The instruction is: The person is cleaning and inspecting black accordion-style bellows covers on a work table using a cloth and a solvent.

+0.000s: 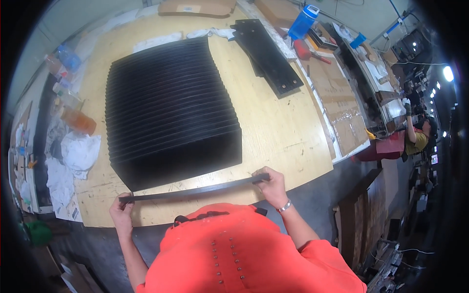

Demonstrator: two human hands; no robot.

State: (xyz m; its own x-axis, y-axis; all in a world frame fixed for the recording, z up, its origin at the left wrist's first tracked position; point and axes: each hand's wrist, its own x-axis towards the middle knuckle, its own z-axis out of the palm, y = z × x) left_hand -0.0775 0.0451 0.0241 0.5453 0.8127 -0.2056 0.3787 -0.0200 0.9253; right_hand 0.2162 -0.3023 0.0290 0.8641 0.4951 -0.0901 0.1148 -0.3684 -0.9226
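A long, thin black strip (193,191) spans the near edge of the wooden table, held up in front of my body. My left hand (121,214) pinches its left end, and my right hand (272,186) grips the other end between thumb and fingers. Just beyond the strip rests a big black pleated bellows cover (171,97), its folds running across and a smooth flat face toward me. Farther right, black flat plates (270,61) with holes near their ends lie overlapped on the tabletop (288,141).
White cloths (80,154) and a bottle of orange liquid (78,121) sit along the left. At the right are a blue bottle (304,22), a red mallet (302,49) and flattened cardboard (337,93). Another person (415,139) works at a far-right bench.
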